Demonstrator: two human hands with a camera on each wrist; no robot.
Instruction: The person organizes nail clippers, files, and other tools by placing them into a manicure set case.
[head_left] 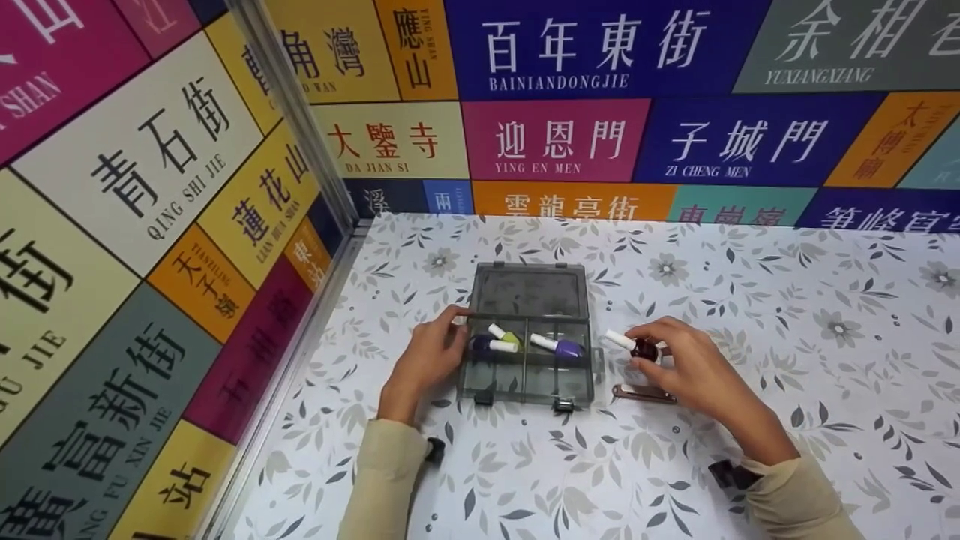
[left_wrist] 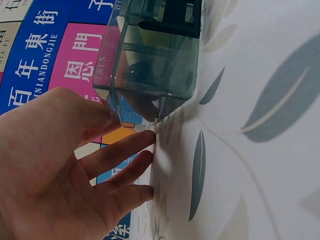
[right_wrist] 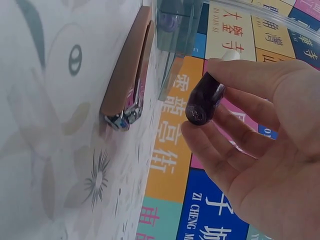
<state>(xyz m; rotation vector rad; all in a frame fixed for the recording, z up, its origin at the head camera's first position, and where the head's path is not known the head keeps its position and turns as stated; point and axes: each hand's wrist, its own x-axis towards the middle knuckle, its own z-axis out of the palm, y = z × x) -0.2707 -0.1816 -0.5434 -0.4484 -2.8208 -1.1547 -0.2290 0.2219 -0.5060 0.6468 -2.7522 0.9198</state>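
Note:
My right hand [head_left: 686,364] pinches a dark nail polish bottle [right_wrist: 202,102] with a white cap between thumb and fingers, above the table to the right of the box. A grey see-through plastic box [head_left: 495,379] lies with its lid [head_left: 532,292] folded back. In its left compartment are a yellow-green nail polish bottle [head_left: 510,337] and a dark blue one [head_left: 482,343]; a purple one [head_left: 568,349] lies in the right compartment. My left hand [head_left: 435,349] rests at the box's left side, fingers loosely spread, thumb near its corner in the left wrist view.
A flat brown clipper-like tool [head_left: 643,393] with a shiny metal end lies on the table under my right hand. The floral tablecloth [head_left: 847,315] covers the table. Colourful sign-printed walls [head_left: 555,142] stand behind and to the left.

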